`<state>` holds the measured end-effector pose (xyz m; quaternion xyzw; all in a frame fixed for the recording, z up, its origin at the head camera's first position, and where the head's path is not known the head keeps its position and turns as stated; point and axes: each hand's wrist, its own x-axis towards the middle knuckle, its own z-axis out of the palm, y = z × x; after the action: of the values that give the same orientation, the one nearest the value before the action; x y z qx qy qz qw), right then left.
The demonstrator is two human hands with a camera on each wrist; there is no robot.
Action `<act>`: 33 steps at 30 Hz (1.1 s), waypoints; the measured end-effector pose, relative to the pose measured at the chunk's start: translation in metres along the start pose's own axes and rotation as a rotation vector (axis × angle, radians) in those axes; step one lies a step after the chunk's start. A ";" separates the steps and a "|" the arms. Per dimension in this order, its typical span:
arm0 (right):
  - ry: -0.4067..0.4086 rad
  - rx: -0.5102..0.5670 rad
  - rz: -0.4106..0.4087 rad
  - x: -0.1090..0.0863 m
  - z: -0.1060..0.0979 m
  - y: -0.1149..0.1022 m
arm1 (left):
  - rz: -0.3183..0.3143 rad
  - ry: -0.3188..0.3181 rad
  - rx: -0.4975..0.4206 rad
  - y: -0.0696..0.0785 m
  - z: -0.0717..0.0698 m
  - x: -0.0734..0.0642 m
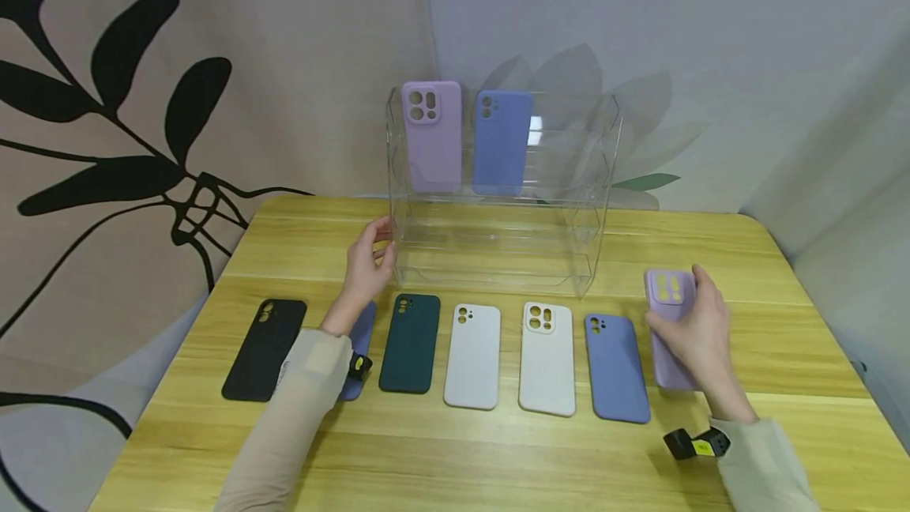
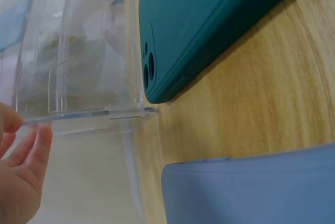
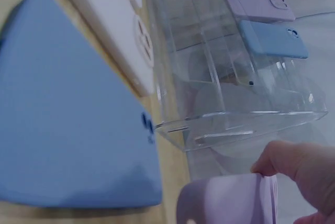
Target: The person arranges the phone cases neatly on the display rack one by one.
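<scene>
A clear tiered display rack (image 1: 498,275) stands at the back of the table. My left hand (image 1: 367,263) holds its left side panel, thumb on one face and fingers on the other, as the left wrist view shows at the panel's edge (image 2: 78,115). On the right, my right hand (image 1: 700,330) grips a lilac phone case (image 1: 668,354) by its long sides; whether it touches the table I cannot tell. Up on the rack's top tier lean another lilac phone case (image 1: 434,148) and a blue phone case (image 1: 502,141), side by side.
Along the table (image 1: 498,464) lie a black case (image 1: 266,350), a blue-violet case (image 1: 364,326) partly under my left arm, a dark green case (image 1: 410,346), two white cases (image 1: 472,358) and a blue case (image 1: 617,370). A patterned curtain (image 1: 320,62) hangs behind.
</scene>
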<state>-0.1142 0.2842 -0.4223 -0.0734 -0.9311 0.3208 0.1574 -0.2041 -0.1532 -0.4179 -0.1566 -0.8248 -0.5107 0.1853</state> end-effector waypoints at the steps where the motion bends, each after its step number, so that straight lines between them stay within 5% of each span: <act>1: 0.006 0.008 -0.006 0.001 0.000 -0.002 | -0.001 -0.001 -0.004 -0.006 0.001 0.000; 7: 0.022 0.036 -0.042 0.011 -0.002 -0.017 | 0.026 0.002 0.003 -0.030 0.004 0.001; 23: 0.091 0.129 -0.181 0.043 0.003 -0.063 | 0.059 0.028 0.007 -0.020 0.006 0.002; 33: 0.138 0.171 -0.278 0.060 0.007 -0.090 | 0.059 0.024 -0.005 -0.032 0.005 0.002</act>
<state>-0.1758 0.2235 -0.3568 0.0481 -0.8884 0.3684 0.2696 -0.2207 -0.1620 -0.4439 -0.1749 -0.8163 -0.5090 0.2098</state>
